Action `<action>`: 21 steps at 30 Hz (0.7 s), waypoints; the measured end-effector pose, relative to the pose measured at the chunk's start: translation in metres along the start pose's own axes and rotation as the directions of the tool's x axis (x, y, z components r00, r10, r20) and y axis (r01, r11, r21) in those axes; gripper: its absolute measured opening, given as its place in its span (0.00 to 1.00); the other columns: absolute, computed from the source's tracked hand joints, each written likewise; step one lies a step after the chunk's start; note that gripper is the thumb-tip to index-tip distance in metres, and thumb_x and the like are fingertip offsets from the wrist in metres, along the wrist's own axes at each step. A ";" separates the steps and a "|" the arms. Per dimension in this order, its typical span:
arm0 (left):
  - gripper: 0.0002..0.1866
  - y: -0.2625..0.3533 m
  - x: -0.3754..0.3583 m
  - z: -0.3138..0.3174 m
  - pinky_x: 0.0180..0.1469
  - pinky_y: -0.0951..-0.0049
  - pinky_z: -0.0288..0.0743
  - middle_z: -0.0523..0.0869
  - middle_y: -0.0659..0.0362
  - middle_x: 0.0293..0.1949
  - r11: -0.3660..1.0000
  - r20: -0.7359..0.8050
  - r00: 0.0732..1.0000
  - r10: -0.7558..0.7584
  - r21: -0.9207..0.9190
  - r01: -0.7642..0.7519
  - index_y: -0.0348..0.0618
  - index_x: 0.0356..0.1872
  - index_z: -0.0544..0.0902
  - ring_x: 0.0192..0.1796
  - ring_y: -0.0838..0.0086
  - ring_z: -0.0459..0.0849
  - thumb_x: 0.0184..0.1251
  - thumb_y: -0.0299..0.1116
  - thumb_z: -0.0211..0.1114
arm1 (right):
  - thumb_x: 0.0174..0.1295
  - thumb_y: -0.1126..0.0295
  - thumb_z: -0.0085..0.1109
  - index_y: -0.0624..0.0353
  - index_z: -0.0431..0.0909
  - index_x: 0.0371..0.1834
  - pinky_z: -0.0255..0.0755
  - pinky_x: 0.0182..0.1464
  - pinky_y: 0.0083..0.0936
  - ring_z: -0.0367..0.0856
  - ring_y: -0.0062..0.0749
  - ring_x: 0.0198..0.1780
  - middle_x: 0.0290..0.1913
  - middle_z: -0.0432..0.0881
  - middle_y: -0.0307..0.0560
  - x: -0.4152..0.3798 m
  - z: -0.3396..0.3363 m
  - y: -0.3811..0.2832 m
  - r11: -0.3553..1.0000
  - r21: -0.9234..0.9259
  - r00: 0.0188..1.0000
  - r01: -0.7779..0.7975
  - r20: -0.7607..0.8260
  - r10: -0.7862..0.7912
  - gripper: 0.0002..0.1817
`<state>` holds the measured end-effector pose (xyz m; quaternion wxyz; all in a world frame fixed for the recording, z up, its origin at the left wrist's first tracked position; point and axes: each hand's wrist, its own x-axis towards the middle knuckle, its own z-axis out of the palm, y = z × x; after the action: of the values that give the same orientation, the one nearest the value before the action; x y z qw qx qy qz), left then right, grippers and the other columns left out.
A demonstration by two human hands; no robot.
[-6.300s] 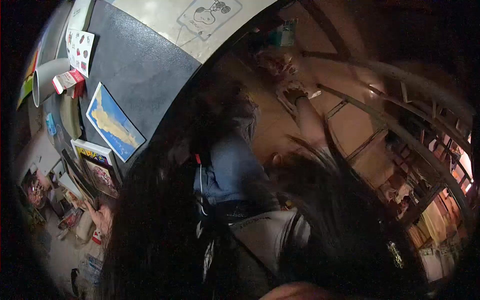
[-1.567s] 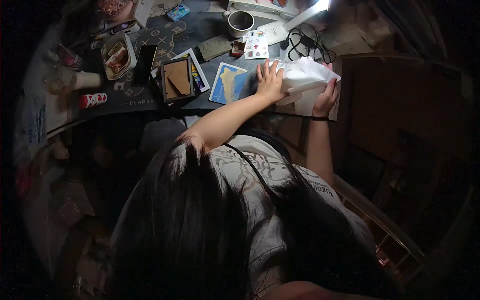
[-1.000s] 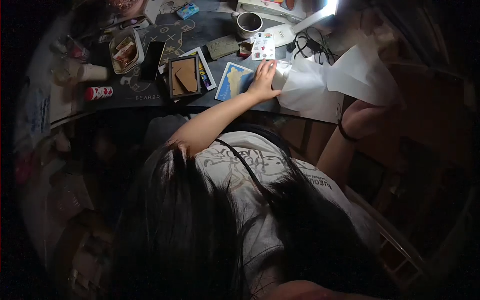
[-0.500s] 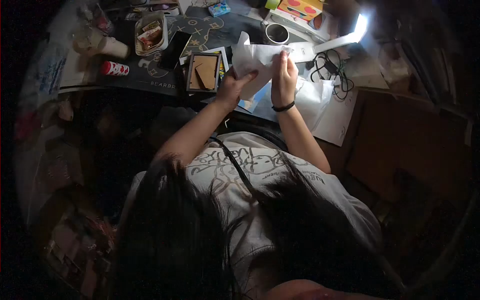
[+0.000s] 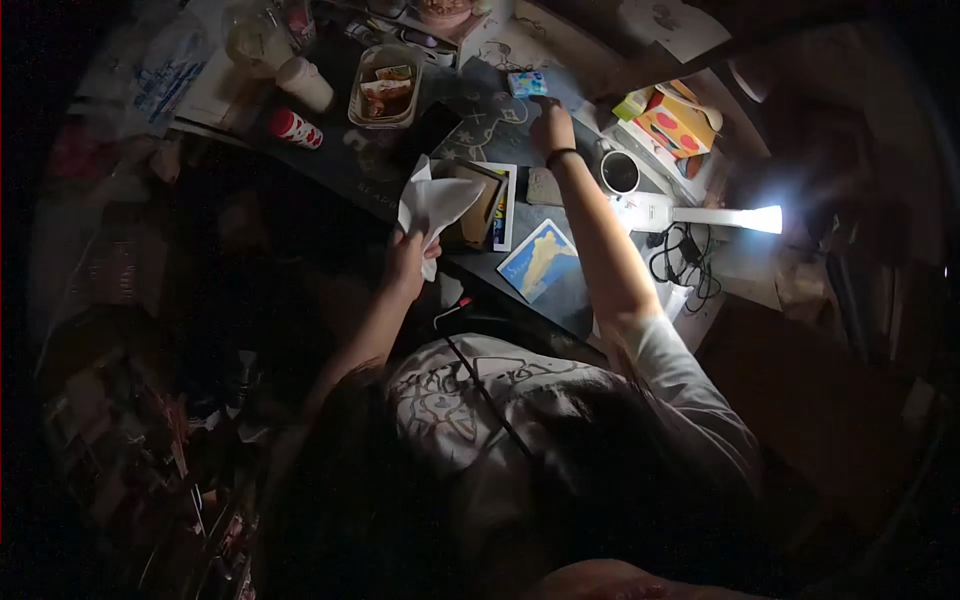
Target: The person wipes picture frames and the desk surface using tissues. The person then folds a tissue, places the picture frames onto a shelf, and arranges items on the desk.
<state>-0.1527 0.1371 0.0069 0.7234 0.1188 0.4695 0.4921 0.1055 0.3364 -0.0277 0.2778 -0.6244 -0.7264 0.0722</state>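
My left hand [image 5: 408, 265] grips a crumpled sheet of thin white paper [image 5: 435, 205], raised in front of the picture frame. The paper hides part of that frame, whose brown backing board [image 5: 470, 218] shows beside it. Stretched across the desk, my right hand [image 5: 552, 130] has its fingertips at the near edge of a small blue patterned packet [image 5: 527, 84]. Whether they pinch it is not visible. Under my right forearm lies a blue postcard [image 5: 543, 262] with a pale yellow shape on it.
A lit white lamp [image 5: 745, 218] shines on the right, above tangled black cables [image 5: 685, 262]. Near my right forearm stands a mug [image 5: 620, 173]. Farther left are a plastic tub [image 5: 386, 88], a dark phone [image 5: 435, 130], a red-and-white can [image 5: 295, 129] and a white cup [image 5: 305, 84].
My right hand has let go of the white paper and moved forward to the blue packet. My left hand has drawn the paper left, uncovering the postcard. The camera view has turned.
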 end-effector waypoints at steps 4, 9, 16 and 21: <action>0.20 0.012 -0.015 -0.040 0.24 0.70 0.60 0.68 0.63 0.25 0.982 0.057 0.996 0.070 0.172 -0.079 0.46 0.55 0.66 0.22 0.76 0.63 0.68 0.45 0.53 | 0.64 0.70 0.43 0.51 0.60 0.64 0.65 0.59 0.45 0.61 0.52 0.64 0.64 0.62 0.51 0.060 0.046 0.023 0.908 -0.414 0.957 0.066 0.283 0.059 0.23; 0.26 -0.020 0.038 -0.150 0.25 0.65 0.59 0.67 0.65 0.25 0.985 0.061 0.995 -0.084 0.155 0.074 0.51 0.65 0.62 0.22 0.75 0.60 0.69 0.48 0.52 | 0.63 0.71 0.44 0.45 0.57 0.67 0.55 0.66 0.43 0.56 0.51 0.67 0.64 0.62 0.51 0.088 0.068 0.041 0.844 -0.488 0.888 0.220 0.459 0.034 0.27; 0.11 0.047 0.025 -0.062 0.22 0.74 0.57 0.67 0.65 0.24 0.991 -0.181 0.977 -0.116 0.049 0.127 0.44 0.48 0.71 0.21 0.80 0.62 0.69 0.34 0.52 | 0.53 0.67 0.57 0.58 0.65 0.56 0.65 0.56 0.42 0.66 0.51 0.58 0.54 0.69 0.56 0.043 0.014 -0.013 0.940 -0.342 0.978 -0.011 0.191 0.081 0.26; 0.07 0.036 0.041 -0.038 0.21 0.78 0.56 0.67 0.64 0.24 0.993 -0.082 0.991 -0.105 0.036 0.108 0.42 0.41 0.72 0.21 0.81 0.63 0.66 0.31 0.53 | 0.41 0.75 0.67 0.63 0.62 0.60 0.68 0.53 0.34 0.73 0.47 0.50 0.48 0.73 0.57 -0.064 -0.126 -0.070 0.971 0.169 0.939 -0.170 -0.272 0.211 0.38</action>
<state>-0.2011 0.1776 -0.0136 0.7266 0.0884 0.5136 0.4476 0.1117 0.2306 0.0890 0.4165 -0.6742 -0.6071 0.0589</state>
